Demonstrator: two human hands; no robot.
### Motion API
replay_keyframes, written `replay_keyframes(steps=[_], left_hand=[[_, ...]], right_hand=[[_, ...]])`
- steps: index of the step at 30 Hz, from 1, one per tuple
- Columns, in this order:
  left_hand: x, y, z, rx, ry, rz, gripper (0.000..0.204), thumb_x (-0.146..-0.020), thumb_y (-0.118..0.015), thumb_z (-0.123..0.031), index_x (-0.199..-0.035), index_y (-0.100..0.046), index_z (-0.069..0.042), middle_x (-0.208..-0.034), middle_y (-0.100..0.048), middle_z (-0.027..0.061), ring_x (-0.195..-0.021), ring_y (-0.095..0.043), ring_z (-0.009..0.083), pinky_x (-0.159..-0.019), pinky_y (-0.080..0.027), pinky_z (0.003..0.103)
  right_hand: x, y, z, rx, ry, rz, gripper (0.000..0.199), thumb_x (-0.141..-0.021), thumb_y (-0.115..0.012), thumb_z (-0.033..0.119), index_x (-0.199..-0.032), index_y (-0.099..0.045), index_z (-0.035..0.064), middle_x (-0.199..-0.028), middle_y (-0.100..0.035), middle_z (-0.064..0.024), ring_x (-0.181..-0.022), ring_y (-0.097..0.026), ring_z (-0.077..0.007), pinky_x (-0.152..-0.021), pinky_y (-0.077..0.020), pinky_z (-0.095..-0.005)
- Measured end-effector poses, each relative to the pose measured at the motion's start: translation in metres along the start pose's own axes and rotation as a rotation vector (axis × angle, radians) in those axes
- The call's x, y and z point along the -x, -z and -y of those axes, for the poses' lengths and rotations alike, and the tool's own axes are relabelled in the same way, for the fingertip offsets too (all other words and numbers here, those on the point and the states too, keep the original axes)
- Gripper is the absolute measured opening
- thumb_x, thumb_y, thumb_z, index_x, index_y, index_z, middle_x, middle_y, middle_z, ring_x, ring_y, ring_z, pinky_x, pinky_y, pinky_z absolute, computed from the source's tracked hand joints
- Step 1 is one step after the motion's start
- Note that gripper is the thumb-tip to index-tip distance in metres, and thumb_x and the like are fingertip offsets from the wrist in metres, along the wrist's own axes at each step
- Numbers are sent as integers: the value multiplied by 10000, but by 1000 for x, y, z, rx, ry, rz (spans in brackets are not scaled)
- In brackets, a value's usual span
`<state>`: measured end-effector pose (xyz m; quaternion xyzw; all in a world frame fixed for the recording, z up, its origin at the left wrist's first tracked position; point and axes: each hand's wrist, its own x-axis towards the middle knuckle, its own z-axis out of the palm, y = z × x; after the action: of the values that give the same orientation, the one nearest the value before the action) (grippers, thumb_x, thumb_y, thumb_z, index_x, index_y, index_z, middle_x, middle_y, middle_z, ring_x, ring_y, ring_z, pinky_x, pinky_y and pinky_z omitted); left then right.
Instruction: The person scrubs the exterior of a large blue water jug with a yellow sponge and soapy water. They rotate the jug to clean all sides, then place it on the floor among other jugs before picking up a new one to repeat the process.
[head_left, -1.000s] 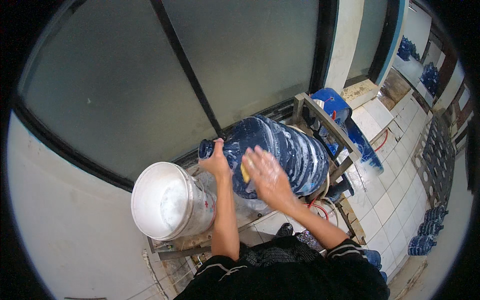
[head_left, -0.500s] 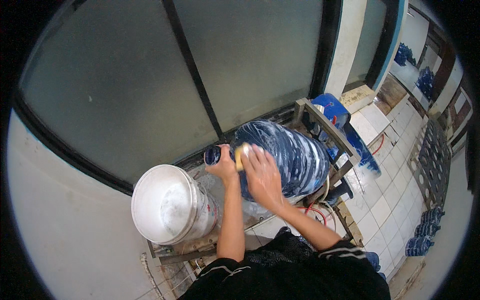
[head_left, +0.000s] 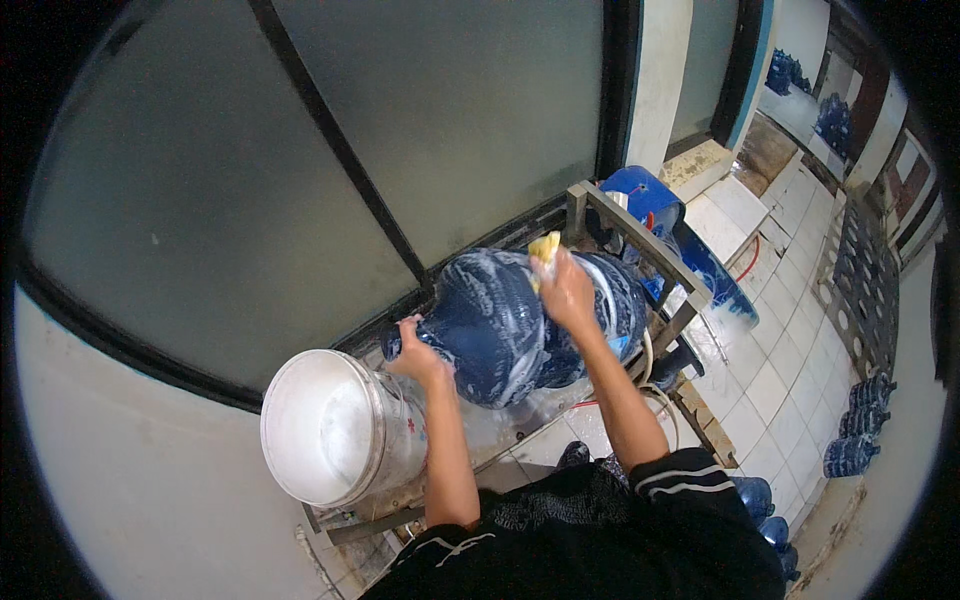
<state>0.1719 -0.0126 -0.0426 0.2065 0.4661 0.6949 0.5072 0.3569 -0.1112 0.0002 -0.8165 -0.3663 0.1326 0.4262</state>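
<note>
At the lower edge of view, a person in a black top w/ pale sleeve stripes reaches both bare arms over a low bench; partly hidden at lower R are rounded blue containers. On the bench a big blue water jug lies on its side, neck to the L, base to the R, streaked w/ white suds. The L hand is wrapped around the jug's neck; the R hand clasps a yellow sponge at the jug's far upper side, approx. midway along. Just beside the neck, on the near L, is a white bucket, open mouth showing, inside pale. A gray metal frame rises past the jug's base, w/ a pale hose looped nr its foot. Along the bench's far side runs a frosted window w/ dark bars, next to a white post. Behind the frame sits a blue tub, contents unclear. Off R, white floor tiles stretch btwn the tub & a dark panel w/ round holes, stacked blue jugs nr its close end. Far bkgd., upper R: jug clusters, too small to count.
</note>
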Motion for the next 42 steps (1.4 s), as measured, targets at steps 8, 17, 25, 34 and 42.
replay_keyframes(steps=[8,17,25,34,42], left_hand=[[-17,19,2,41,139,-88,164,-722,-662,-119,-757,-632,39,-896,-629,116,-734,-609,213,-697,-530,345],[-16,42,7,98,105,40,137,-778,-582,-149,-826,-635,-32,-846,-654,82,-795,-618,220,-779,-507,334],[-32,64,7,170,156,38,121,-732,-576,-116,-802,-590,-19,-830,-634,109,-765,-636,259,-734,-543,380],[-38,84,19,149,56,231,117,-795,-536,-164,-805,-552,-49,-832,-614,90,-825,-612,239,-803,-512,377],[-26,86,22,49,215,115,235,-762,-546,-276,-841,-603,-62,-902,-642,89,-848,-605,256,-826,-494,405]], right_hand=[[122,-83,-103,136,258,-545,550,-951,-465,336,-1376,-406,-8,-1510,-262,-230,-1413,-191,-418,-1124,-179,-531],[-30,-22,-106,93,93,-223,377,-868,-528,274,-1180,-579,69,-1184,-600,-200,-1167,-532,-354,-1012,-379,-489],[97,-82,-186,28,177,-760,426,-965,-388,303,-1288,-493,46,-1475,-364,-165,-1359,-356,-326,-1130,-231,-494],[-46,24,-144,299,-66,-197,410,-968,-417,327,-1139,-611,10,-1224,-586,-205,-1114,-565,-355,-956,-432,-449],[101,-66,-310,51,-248,-816,424,-1016,-363,341,-1055,-582,-20,-973,-613,-145,-861,-595,-330,-786,-474,-397]])
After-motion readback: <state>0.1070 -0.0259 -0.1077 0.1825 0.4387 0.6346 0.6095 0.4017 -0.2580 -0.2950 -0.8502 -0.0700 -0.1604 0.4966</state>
